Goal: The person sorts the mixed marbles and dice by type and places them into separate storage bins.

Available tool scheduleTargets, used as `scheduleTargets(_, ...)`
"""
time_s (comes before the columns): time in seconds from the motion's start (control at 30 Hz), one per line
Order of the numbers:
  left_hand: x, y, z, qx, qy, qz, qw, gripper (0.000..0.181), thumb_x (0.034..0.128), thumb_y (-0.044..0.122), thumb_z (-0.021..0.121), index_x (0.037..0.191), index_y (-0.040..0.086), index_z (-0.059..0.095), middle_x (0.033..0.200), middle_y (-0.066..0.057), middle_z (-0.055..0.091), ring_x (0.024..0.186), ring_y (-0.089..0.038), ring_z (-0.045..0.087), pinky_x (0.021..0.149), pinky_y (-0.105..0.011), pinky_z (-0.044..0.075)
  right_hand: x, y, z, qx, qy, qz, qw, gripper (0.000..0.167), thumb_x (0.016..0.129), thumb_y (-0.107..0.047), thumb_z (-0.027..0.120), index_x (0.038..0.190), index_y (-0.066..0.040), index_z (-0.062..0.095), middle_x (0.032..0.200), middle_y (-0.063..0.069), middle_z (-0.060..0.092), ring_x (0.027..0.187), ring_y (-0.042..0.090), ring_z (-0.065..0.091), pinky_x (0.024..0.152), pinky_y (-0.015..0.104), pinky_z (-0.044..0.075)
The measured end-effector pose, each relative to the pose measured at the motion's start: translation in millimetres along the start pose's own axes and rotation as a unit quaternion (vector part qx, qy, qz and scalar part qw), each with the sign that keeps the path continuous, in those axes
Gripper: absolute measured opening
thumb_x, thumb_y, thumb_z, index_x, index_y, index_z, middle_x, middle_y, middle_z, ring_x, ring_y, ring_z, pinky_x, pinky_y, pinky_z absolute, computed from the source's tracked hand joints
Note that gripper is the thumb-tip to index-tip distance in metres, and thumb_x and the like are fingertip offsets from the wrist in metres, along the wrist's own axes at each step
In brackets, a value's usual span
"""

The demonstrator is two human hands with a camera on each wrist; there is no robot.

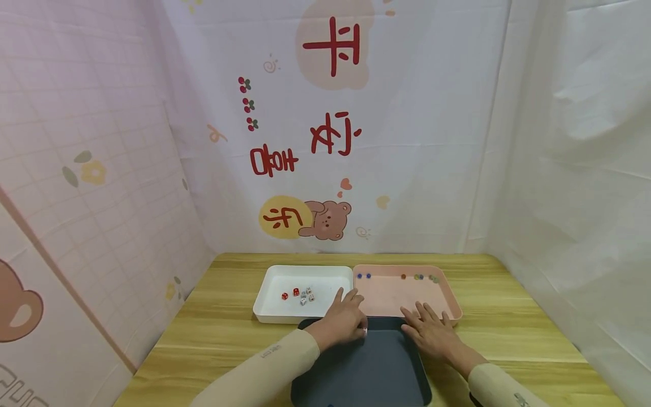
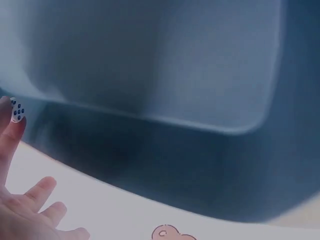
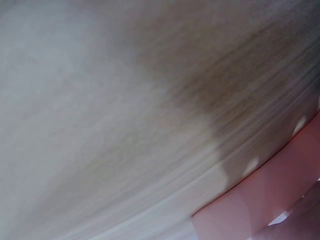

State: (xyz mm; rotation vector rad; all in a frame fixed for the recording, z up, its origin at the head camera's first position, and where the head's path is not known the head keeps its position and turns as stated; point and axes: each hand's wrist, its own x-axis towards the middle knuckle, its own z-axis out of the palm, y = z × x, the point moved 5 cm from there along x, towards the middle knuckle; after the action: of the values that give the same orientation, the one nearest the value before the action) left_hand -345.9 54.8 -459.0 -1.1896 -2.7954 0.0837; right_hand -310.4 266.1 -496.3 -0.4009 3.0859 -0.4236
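In the head view my left hand [image 1: 339, 319] is over the far side of a dark blue-grey tray [image 1: 376, 373]. Its thumb and index finger pinch a white die [image 2: 18, 111] with dark blue pips, seen at the left edge of the left wrist view; the other fingers are spread. My right hand [image 1: 431, 337] lies palm down with fingers extended, by the far right corner of the dark tray and the near wall of a pink tray [image 1: 386, 299]. It holds nothing visible. Whether its fingers touch either rim I cannot tell.
Behind the dark tray, a white tray [image 1: 325, 277] holds red dice [image 1: 285, 295] and several white dice [image 1: 303, 301]. Small coloured balls [image 1: 368, 276] line the pink tray's far side. All three trays stand on a wooden table [image 1: 203, 350], with cloth hangings [image 1: 432, 141] around it.
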Motion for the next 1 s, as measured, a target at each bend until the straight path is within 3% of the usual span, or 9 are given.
scheduleTargets(0.2,3.3,-13.4,-16.5,-0.024,0.029,-0.009,0.9992,0.010,0.0881,0.042,0.074,0.090,0.033,0.078,0.143,-0.005,0.052,0.143,-0.031,0.032,0.112,-0.061,0.025,0.4,1,0,0.001,0.000,0.000,1.0000,0.059,0.104,-0.050,0.040,0.150,-0.014,0.045,0.156,0.025,0.030,0.144,0.047,0.023,0.106,0.076,0.010)
scheduleTargets(0.57,5.2,-58.4,-32.6,-0.061,0.051,-0.078,0.9938,0.013,0.0878,0.038,0.075,0.094,0.028,0.080,0.142,-0.011,0.052,0.140,-0.034,0.035,0.112,-0.063,0.023,-0.3,-2,-2,0.007,0.000,-0.004,1.0000,0.058,0.104,-0.049,0.041,0.150,-0.012,0.046,0.156,0.026,0.030,0.144,0.047,0.023,0.106,0.076,0.011)
scheduleTargets(1.0,-2.7,-120.3,-10.7,-0.078,0.034,-0.176,0.9808,0.011,0.0876,0.033,0.076,0.091,0.023,0.079,0.143,-0.016,0.050,0.142,-0.039,0.031,0.112,-0.067,0.017,-0.8,-1,-1,-0.005,0.006,-0.009,0.9999,0.058,0.104,-0.048,0.041,0.150,-0.012,0.045,0.155,0.026,0.032,0.143,0.047,0.025,0.106,0.076,0.012)
